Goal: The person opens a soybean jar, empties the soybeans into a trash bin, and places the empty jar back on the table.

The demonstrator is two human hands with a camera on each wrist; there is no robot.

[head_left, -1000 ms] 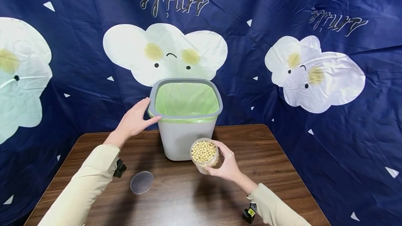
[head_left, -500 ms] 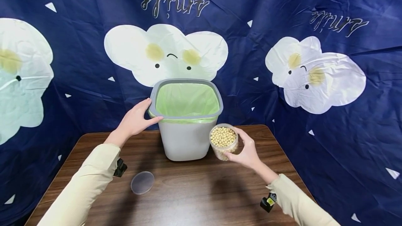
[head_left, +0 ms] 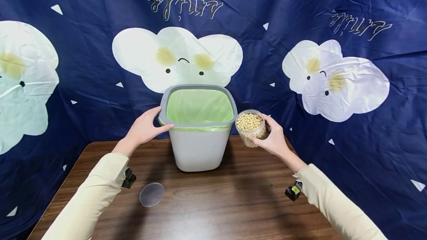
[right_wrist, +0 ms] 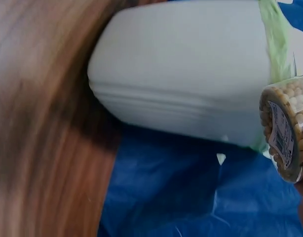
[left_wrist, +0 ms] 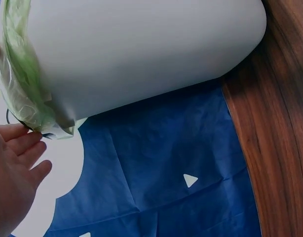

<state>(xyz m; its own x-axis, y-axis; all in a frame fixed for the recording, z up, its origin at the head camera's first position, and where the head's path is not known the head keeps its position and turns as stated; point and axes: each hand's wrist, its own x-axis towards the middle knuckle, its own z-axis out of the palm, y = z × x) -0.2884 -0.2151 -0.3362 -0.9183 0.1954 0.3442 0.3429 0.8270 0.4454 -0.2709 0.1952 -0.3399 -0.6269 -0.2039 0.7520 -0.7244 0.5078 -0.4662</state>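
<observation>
A light grey trash bin [head_left: 200,149] with a darker grey rim and a green liner bag [head_left: 200,106] stands upright at the table's back. My left hand [head_left: 143,127] rests on the bin's left front corner, thumb on the front and fingers at the side, all fairly straight; the left wrist view shows its fingertips [left_wrist: 35,136] right at the lined rim. My right hand [head_left: 275,138] grips a clear plastic jar [head_left: 250,127], full of pale round beans like soybeans, raised beside the bin's right rim and slightly tilted. In the right wrist view, the jar's base [right_wrist: 284,138] carries a printed label.
A round clear lid [head_left: 151,195] lies on the brown wooden table [head_left: 200,210], at the front left. Behind and on both sides hangs a dark blue cloth [head_left: 260,66] with white clouds. Black cameras are strapped to both wrists.
My right hand has carried the bean jar up and to the right, from in front of the bin to beside its right rim. The left hand stays on the bin's corner.
</observation>
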